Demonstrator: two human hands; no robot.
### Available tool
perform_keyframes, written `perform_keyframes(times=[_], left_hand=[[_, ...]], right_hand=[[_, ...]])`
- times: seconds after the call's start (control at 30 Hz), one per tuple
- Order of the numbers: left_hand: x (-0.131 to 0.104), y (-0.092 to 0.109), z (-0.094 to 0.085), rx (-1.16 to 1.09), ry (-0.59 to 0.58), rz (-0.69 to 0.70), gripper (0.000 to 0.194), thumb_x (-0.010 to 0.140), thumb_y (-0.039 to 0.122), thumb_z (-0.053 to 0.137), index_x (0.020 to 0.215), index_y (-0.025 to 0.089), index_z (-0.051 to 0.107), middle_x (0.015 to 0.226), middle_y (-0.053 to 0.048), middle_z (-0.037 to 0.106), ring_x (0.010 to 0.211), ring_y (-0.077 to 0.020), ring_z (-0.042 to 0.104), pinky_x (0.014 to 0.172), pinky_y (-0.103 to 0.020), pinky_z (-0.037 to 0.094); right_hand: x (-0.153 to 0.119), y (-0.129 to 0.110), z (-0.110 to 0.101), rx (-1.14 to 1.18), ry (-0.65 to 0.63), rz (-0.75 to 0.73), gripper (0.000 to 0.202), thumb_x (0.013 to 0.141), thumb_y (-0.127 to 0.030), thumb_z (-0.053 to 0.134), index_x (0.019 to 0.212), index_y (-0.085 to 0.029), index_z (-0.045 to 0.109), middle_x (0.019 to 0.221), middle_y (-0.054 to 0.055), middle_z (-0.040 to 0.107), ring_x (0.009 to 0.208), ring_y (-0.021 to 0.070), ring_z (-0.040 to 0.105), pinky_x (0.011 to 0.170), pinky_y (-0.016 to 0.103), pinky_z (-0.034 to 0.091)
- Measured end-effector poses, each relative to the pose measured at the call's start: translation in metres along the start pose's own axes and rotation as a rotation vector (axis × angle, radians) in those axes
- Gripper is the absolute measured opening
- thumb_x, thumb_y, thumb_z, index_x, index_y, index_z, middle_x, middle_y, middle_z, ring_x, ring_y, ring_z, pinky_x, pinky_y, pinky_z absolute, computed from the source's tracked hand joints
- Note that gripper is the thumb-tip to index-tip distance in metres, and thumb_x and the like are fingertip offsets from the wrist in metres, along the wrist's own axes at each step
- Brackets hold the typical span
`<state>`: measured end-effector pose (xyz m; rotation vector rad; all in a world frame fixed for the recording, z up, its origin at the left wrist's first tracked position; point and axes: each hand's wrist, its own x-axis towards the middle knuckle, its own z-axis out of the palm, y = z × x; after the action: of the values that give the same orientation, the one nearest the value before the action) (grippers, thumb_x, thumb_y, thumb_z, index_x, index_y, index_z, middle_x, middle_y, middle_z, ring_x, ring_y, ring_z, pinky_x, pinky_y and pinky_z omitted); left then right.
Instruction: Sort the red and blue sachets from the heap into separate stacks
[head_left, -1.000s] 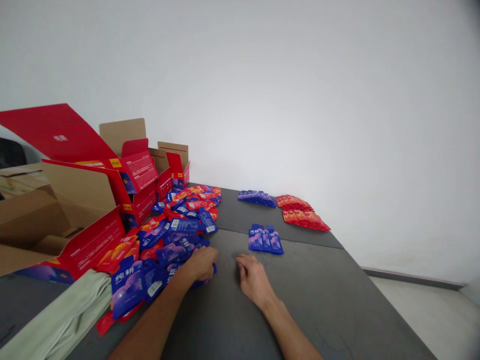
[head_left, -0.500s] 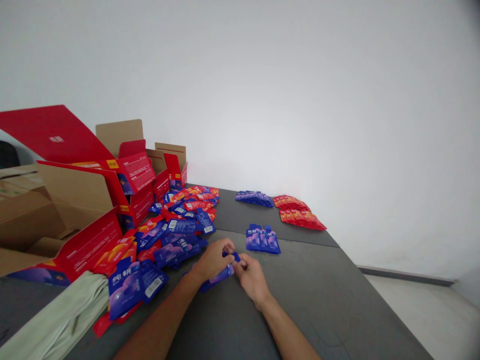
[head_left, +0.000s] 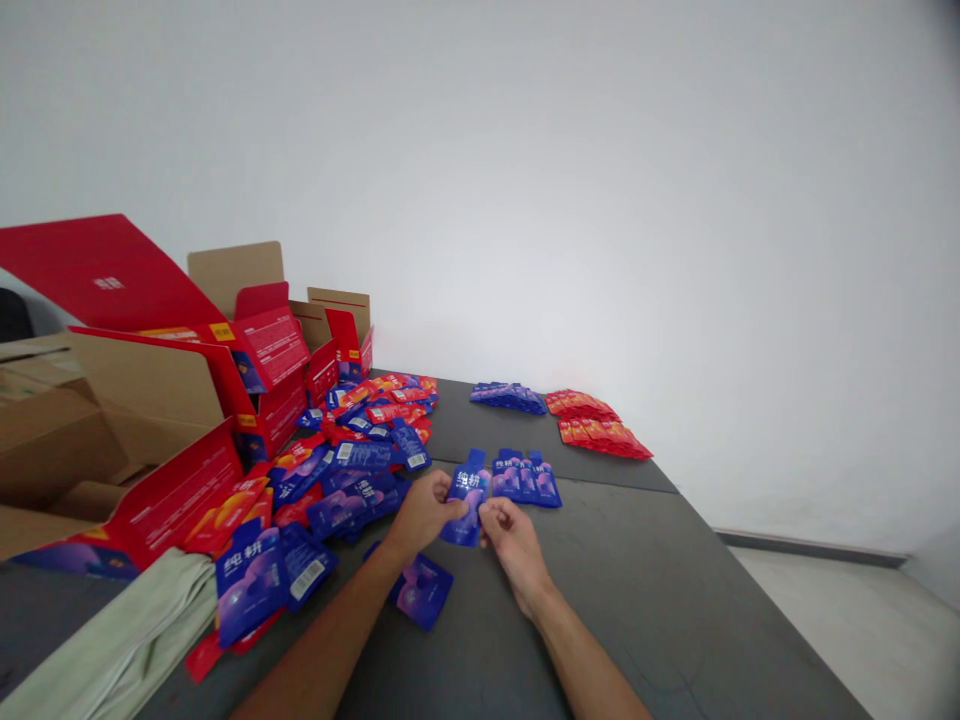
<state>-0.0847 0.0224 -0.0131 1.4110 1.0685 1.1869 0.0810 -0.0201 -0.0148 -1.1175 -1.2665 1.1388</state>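
Observation:
My left hand [head_left: 426,512] is closed on the left side of a blue pouch [head_left: 469,486], thumb across its front. The pouch stands with its printed front toward me and its spout end up. At its lower right edge, my right hand [head_left: 516,548] is closed in a pinch on the same pouch. Just right of it lies a short overlapping row of blue pouches [head_left: 527,480]. Another blue pouch [head_left: 424,592] lies on the table beside my left forearm, partly hidden by it.
On the left is a mixed heap of red and blue pouches [head_left: 360,453], before open red cartons [head_left: 176,490]. A pale green cloth [head_left: 120,640] lies front left. Along the back are a blue pouch stack [head_left: 508,397] and red pouch stacks [head_left: 600,437]. A white wall [head_left: 637,200] stands behind the table.
The blue pouch between my hands has come up and forward, its front now showing, next to the short row. The pouch below my left forearm is more exposed.

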Motion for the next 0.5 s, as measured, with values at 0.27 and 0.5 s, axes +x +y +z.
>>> perform_keyframes(times=[0.27,0.5], left_hand=[[-0.007,0.001,0.012,-0.171,0.008,-0.26,0.042,0.071,0.047,0.073,0.091,0.016,0.055,0.063,-0.001,0.067,0.044,-0.015,0.061,0.039,-0.022,0.043],[-0.008,0.007,0.012,-0.393,-0.02,-0.333,0.029,0.074,0.037,0.069,0.087,0.013,0.059,0.059,-0.001,0.064,0.039,-0.0111,0.055,0.035,-0.02,0.038]], right_hand=[[0.002,0.011,0.001,0.126,-0.053,0.094,0.042,0.079,-0.059,0.064,0.079,-0.017,0.061,0.061,-0.002,0.059,0.05,0.0097,0.049,0.047,0.02,0.035],[0.002,0.007,0.001,0.045,-0.039,0.0,0.048,0.089,-0.057,0.05,0.117,-0.018,0.055,0.066,0.0,0.063,0.056,0.0138,0.055,0.051,0.023,0.041]])
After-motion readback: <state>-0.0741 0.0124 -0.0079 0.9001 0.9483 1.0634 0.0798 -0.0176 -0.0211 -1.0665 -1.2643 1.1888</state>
